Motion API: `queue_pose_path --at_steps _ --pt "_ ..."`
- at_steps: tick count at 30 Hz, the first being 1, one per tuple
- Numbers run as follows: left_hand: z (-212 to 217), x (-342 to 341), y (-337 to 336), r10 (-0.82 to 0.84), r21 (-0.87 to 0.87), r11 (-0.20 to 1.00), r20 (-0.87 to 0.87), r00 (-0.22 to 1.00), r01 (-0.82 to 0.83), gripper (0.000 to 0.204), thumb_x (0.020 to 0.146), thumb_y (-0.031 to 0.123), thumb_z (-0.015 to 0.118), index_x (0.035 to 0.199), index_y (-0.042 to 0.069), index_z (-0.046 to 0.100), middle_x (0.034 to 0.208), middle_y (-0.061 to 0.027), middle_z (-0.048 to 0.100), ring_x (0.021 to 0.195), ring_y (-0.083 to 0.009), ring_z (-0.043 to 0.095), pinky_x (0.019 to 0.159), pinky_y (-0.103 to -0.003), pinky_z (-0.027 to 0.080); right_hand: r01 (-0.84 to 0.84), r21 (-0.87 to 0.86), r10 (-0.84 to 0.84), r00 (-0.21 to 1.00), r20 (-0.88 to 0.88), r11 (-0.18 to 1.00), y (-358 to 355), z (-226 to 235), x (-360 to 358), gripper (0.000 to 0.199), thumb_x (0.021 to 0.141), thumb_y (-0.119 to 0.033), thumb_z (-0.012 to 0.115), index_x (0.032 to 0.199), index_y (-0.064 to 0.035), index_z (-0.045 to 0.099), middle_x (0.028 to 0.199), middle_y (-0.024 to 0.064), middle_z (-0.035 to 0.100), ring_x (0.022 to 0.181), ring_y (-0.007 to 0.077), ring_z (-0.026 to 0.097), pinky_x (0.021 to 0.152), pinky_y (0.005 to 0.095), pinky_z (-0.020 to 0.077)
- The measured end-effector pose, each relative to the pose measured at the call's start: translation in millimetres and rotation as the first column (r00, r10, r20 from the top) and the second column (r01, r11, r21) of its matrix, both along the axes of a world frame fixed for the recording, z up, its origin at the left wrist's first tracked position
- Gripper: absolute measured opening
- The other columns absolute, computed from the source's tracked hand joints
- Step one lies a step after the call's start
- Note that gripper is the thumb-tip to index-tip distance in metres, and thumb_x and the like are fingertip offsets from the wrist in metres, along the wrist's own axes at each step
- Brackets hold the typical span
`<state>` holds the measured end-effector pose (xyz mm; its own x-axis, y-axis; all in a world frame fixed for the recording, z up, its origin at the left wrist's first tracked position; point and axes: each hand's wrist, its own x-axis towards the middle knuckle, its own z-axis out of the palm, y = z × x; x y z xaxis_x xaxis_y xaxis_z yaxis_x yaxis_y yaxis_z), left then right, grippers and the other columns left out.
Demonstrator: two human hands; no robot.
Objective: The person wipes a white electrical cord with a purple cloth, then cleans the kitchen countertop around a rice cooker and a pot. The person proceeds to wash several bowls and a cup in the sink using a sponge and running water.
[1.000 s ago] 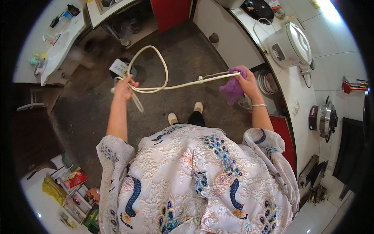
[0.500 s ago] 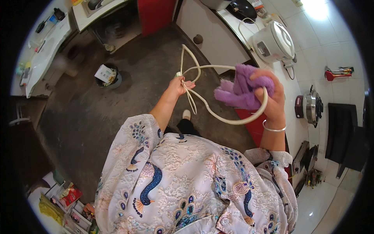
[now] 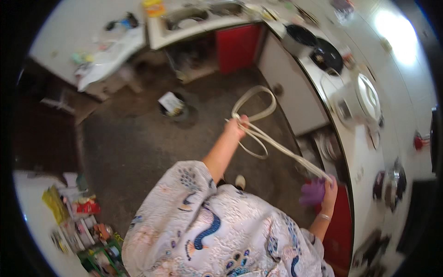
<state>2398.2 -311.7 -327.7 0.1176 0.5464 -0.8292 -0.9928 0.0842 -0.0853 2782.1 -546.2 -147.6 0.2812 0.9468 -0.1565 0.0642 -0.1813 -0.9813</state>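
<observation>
A looped cream-coloured cord (image 3: 290, 152) runs taut in several strands between my two hands, above the floor. My left hand (image 3: 239, 128) is closed around one end of the bundle. Beyond it a wide loop sticks up, and a smaller one hangs below. At the lower right my right hand (image 3: 329, 188) grips the other end of the strands. With it my right hand holds a purple fluffy cloth (image 3: 313, 192), bunched and hanging beside the fingers. Motion blurs the cloth and fingertips.
A bin (image 3: 181, 112) with a white package on top stands on the floor ahead. Along the right runs a counter (image 3: 353, 171) with a rice cooker (image 3: 357, 99) and a black pan (image 3: 326, 56). A sink (image 3: 226, 10) is at the back; a stocked shelf (image 3: 76, 226) stands lower left.
My right hand has moved down and away from my left, drawing the loose loops into a straight bundle. The cloth has dropped lower with it. The head view has shifted and turned.
</observation>
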Motion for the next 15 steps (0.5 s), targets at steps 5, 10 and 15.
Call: queue_pose_path --at_steps 5,10,15 --pt "46 -39 -21 -0.032 0.088 0.995 -0.220 0.975 0.052 0.013 0.089 0.007 0.043 0.096 0.000 0.052 0.078 -0.0125 0.060 0.066 -0.0236 0.061 0.060 -0.037 0.053 -0.005 -0.292 -0.016 0.997 -0.070 0.956 1 -109 20 0.026 0.084 -0.013 0.060 0.108 -0.0034 0.055 0.091 0.0022 0.056 0.078 0.0119 0.053 0.070 0.0266 0.0449" --pt "99 -78 -54 -0.003 0.127 0.989 -0.470 0.883 0.071 0.006 0.090 0.009 0.048 0.090 0.004 0.051 0.074 -0.0087 0.057 0.065 -0.0228 0.060 0.058 -0.037 0.052 -0.018 -0.352 -0.044 0.985 -0.169 0.936 19 -149 30 0.027 0.083 -0.013 0.060 0.108 -0.0035 0.054 0.092 0.0051 0.058 0.078 0.0148 0.057 0.070 0.0292 0.0479" --pt "147 -102 -90 -0.038 0.132 0.949 -0.855 0.518 0.287 0.004 0.090 0.011 0.050 0.088 0.008 0.048 0.067 -0.0053 0.051 0.054 -0.0185 0.053 0.049 -0.032 0.048 -0.076 -0.243 -0.009 0.944 -0.330 0.967 48 -109 14 0.031 0.086 -0.018 0.059 0.111 -0.0013 0.053 0.096 0.0043 0.057 0.082 0.0133 0.054 0.072 0.0288 0.0467"
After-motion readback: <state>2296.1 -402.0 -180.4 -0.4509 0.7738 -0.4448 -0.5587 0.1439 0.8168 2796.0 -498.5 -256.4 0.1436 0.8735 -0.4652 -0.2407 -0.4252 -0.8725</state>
